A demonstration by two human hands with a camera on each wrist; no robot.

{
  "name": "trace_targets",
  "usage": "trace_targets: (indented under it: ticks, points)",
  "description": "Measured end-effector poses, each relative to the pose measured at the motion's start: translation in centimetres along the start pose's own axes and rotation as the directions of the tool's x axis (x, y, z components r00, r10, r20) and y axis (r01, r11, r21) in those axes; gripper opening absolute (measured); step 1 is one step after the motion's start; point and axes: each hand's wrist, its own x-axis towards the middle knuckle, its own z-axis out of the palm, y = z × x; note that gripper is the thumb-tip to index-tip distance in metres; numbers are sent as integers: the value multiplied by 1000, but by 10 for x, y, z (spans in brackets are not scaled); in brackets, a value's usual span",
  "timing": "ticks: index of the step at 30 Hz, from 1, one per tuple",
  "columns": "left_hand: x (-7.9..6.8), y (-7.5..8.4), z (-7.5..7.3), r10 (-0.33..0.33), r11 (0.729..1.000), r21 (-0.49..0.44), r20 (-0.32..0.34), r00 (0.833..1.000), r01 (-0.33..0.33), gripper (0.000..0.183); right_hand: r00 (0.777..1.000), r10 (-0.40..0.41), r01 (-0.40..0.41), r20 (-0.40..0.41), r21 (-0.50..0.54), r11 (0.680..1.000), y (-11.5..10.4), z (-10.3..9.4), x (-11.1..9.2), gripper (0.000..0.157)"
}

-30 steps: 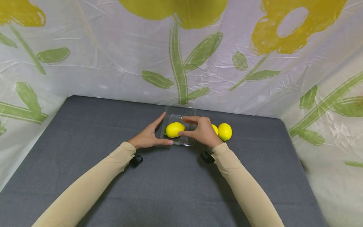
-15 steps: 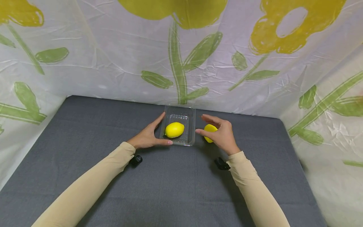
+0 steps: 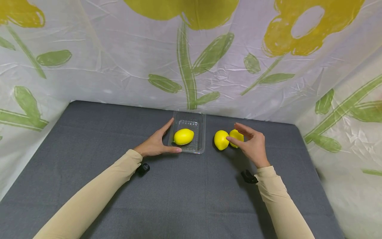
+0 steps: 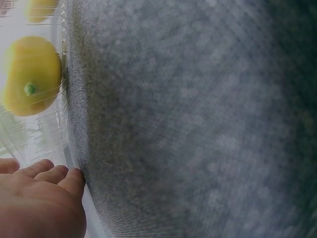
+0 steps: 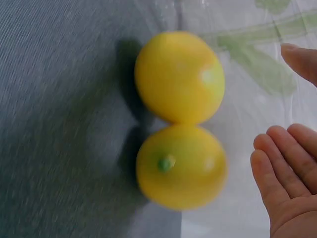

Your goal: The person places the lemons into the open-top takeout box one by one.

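A clear plastic container (image 3: 200, 132) holds one yellow lemon (image 3: 183, 136). My left hand (image 3: 153, 143) is spread round its near left corner, the straight fingers along the left side and the thumb at the front edge. In the left wrist view, the fingertips (image 4: 73, 174) lie against the clear wall beside the lemon (image 4: 32, 74). On the cloth to the right, two more lemons lie side by side, a nearer-to-container lemon (image 3: 221, 140) and a farther lemon (image 3: 237, 136). My right hand (image 3: 253, 144) holds nothing, its thumb and fingers parted over the farther lemon, partly hiding it.
Grey cloth (image 3: 179, 199) covers the table. Behind it and at both sides hangs a white curtain (image 3: 119, 59) with printed yellow flowers, close to the container's far edge. A small black device (image 3: 249, 177) sits at the right wrist.
My right hand has moved right, from over the lemon in the container, past the first loose lemon, to the farther one. The left hand and container stay where they were.
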Motion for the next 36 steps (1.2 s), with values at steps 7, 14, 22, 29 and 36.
trace_targets:
  ticks: [7,14,22,29,36]
  points:
    - [0,0,0,0,1000,-1,-3,1000,0,128,995,80,-84,-60,-76,994,20,-13,-2,64]
    - [1,0,1,-4,1000,8,-4,1000,4,128,991,119,-127,-66,-138,982,36,-17,-6,67]
    - [2,0,1,-11,1000,4,-6,1000,11,128,987,153,-161,-52,-189,969,48,-12,-7,70]
    - [2,-2,0,-1,1000,9,-5,1000,2,128,986,166,-167,-27,-245,955,48,-10,-6,72]
    - [2,-2,0,4,1000,4,-1,1000,-4,127,987,157,-155,-16,-273,949,51,-11,-4,67]
